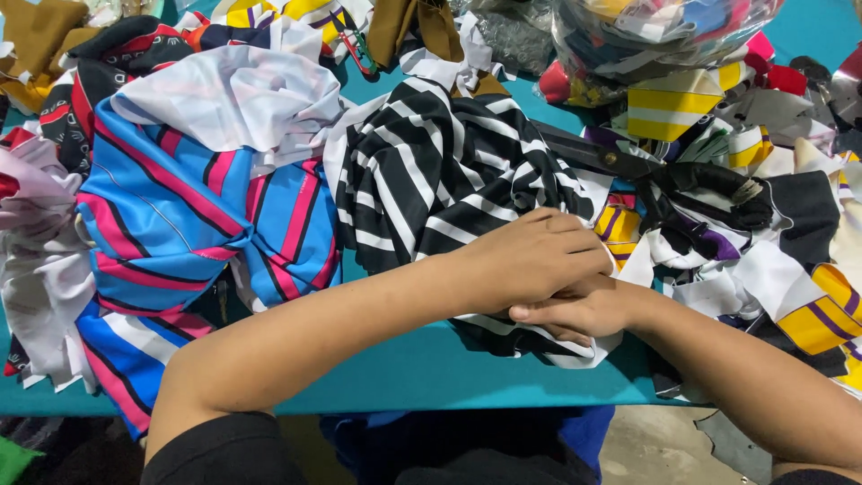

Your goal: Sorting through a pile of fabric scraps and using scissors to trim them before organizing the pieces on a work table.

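Hands stacked on black-and-white striped fabric (449, 180) at teal table (422, 368) edge: left hand (534, 256) flat atop right hand (584, 310), together, pressed down as if to flatten cloth; grip on fabric not discernible. Blue, pink-striped pieces (189, 216) heaped alongside; black-handled scissors (664, 180) laid just beyond, within reach, among yellow scraps (664, 112).

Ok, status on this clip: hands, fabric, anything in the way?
Left hand flat on black-and-white striped fabric, over right hand. Right's grip hidden. Black scissors just beyond; blue-pink striped pile to the left.
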